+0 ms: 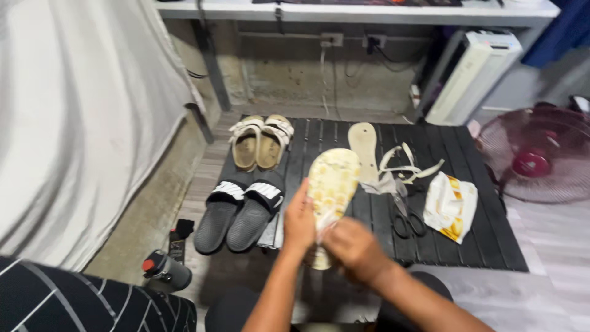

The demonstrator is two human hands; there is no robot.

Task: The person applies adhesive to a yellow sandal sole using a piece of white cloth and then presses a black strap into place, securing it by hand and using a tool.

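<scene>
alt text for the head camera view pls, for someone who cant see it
Two bare hands hold a pale sandal sole over a black slatted mat: the left hand grips its edge, the right hand presses near its heel. On the mat lie black slides, beige sandals, another sole with loose straps, scissors and a crumpled wrapper.

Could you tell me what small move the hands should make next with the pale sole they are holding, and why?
Probably keep peeling: the left hand steadies the sole by its edge while the right hand pinches a thin film at its near end. Drawing that film slowly toward the far end seems best, since most of the sole looks yet uncovered by the pull.
</scene>
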